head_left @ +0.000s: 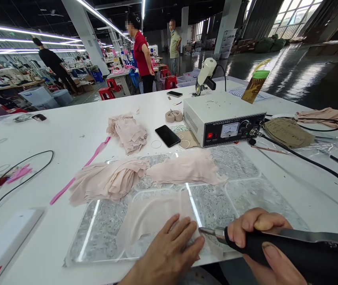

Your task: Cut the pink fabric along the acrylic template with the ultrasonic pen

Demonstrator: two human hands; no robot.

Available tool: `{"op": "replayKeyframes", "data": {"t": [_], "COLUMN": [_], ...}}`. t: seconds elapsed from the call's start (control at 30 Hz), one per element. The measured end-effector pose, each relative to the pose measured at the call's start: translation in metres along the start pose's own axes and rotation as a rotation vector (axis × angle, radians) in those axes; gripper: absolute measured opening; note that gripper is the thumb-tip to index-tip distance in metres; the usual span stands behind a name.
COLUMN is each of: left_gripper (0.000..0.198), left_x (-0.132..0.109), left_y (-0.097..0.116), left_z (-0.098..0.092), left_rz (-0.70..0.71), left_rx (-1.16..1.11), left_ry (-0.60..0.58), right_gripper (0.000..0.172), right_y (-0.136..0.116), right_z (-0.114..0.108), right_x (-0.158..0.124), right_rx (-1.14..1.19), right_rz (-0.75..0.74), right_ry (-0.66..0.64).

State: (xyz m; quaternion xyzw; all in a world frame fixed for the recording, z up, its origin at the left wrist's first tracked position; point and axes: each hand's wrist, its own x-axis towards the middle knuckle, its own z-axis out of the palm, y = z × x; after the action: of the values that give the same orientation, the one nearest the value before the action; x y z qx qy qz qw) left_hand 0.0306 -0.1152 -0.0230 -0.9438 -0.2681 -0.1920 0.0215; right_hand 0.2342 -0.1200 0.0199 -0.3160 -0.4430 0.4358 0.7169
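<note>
My left hand [171, 249] lies flat with fingers stretched out, pressing a thin pale-pink fabric piece [154, 211] onto a clear-topped grey speckled board [97, 237]. In my right hand [261, 233] is a black-handled ultrasonic cutter [276, 245]. Its metal tip sits by my left fingertips at the fabric's right edge; whether it touches the cloth I cannot tell. Behind the fabric piece, two stacks of similar cloth rest on the board, a left stack [109, 180] and a right stack [187, 168]. The cloth under my left palm is hidden.
Past the board stand a generator box [225, 118] with a dial, a black phone [168, 135] and another fabric pile [127, 132]. A black cable [305, 156] runs along the right. A pink strip [81, 170] lies left; a bottle [255, 87] stands at the back. Several people are beyond the table.
</note>
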Motion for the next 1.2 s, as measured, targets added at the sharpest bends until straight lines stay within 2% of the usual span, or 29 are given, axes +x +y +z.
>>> {"op": "replayKeyframes", "data": {"t": [0.53,0.7,1.0,1.2], "left_gripper": [0.027,0.027,0.026,0.029], "left_x": [-0.003,-0.003,-0.003,-0.006], "left_y": [-0.002,-0.002,-0.005,-0.005], "left_z": [0.009,0.013,0.014,0.018], "left_rz": [0.016,0.008,0.033,0.030], "left_rx": [0.024,0.037,0.031,0.054], "left_ry": [0.078,0.121,0.149,0.144], "right_gripper": [0.005,0.005,0.007,0.006], "right_y": [0.007,0.006,0.003,0.010], "right_z": [-0.005,-0.004,0.003,-0.001], "right_x": [-0.003,0.000,0.002,0.001], "right_rx": [0.005,-0.051,-0.016,-0.014], "right_rz": [0.003,-0.004,-0.023,-0.044], "right_ry": [-0.039,-0.094,0.022,-0.013]}}
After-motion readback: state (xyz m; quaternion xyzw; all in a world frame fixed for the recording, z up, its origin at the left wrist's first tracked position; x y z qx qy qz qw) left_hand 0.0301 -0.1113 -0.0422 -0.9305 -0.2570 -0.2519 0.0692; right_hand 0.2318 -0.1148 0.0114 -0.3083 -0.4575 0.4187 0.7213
